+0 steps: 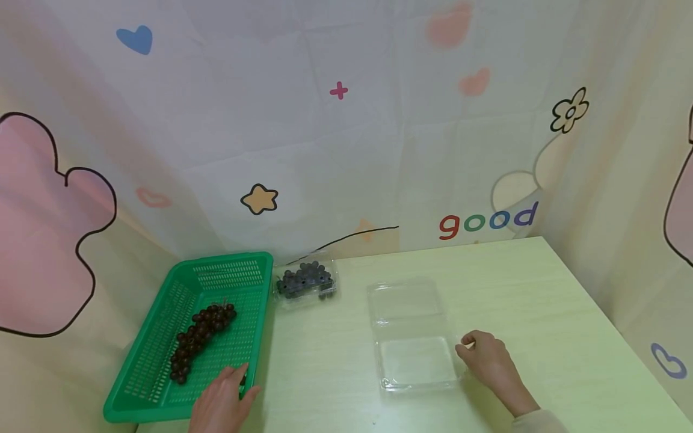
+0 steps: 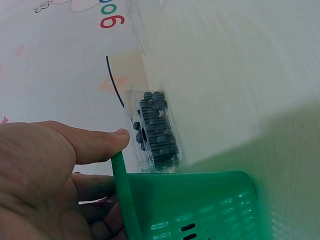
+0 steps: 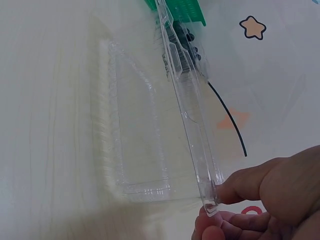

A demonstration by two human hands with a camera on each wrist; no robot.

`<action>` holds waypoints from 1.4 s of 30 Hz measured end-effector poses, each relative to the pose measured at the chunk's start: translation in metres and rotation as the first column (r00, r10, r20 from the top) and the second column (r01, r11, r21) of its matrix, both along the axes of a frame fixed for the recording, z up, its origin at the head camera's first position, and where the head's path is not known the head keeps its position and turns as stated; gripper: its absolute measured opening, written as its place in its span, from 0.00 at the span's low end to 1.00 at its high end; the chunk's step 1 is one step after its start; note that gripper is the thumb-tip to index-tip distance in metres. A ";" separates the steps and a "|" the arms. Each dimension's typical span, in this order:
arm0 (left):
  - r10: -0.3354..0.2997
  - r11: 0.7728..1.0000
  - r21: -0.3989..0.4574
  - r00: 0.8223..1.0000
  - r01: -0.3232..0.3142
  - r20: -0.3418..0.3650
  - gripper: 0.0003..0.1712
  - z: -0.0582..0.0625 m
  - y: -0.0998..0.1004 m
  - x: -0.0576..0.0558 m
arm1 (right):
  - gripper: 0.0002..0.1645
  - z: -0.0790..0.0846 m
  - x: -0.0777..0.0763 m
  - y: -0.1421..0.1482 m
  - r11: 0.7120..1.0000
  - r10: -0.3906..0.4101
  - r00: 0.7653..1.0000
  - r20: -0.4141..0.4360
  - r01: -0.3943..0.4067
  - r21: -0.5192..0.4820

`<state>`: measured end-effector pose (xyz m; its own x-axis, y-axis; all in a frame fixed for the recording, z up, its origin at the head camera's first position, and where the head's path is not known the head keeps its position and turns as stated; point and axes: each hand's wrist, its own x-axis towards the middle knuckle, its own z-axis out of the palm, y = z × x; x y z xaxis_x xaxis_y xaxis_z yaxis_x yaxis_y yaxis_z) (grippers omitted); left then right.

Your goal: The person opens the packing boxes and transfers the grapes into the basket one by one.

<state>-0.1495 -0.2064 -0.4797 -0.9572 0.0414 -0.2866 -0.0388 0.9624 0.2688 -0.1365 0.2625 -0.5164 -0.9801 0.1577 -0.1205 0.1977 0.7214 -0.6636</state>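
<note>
My left hand (image 1: 222, 400) grips the rim of a green plastic basket (image 1: 263, 319) at its near right corner. In the left wrist view the thumb lies along the rim (image 2: 122, 192), with the other fingers on its far side. A bunch of dark red grapes (image 1: 203, 337) lies inside the basket. On the right, my right hand (image 1: 489, 358) pinches the edge of a clear plastic clamshell box (image 1: 417, 361), which lies unfolded on the table. The right wrist view shows thumb and fingertips on the box's edge (image 3: 207, 195).
Behind the basket's right side stands a second clear box (image 1: 330, 264) holding dark grapes (image 1: 305, 281), close to the back wall. The pale table (image 1: 520, 288) ends at a printed curtain (image 1: 325, 132) with stars, hearts and the word "good".
</note>
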 end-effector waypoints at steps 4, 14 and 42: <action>0.004 1.000 0.002 1.000 -0.004 0.001 0.33 0.000 -0.001 0.000 | 0.18 -0.001 0.000 0.010 1.000 -0.011 1.000 0.007 0.011 0.014; 0.010 1.000 -0.012 1.000 -0.010 -0.006 0.33 -0.002 -0.002 0.001 | 0.22 0.001 0.000 0.031 0.999 -0.031 0.997 0.068 0.028 0.038; 0.009 1.000 -0.013 1.000 -0.009 0.007 0.33 -0.002 -0.002 -0.001 | 0.25 0.009 -0.002 0.086 0.988 -0.072 0.988 0.139 0.051 0.144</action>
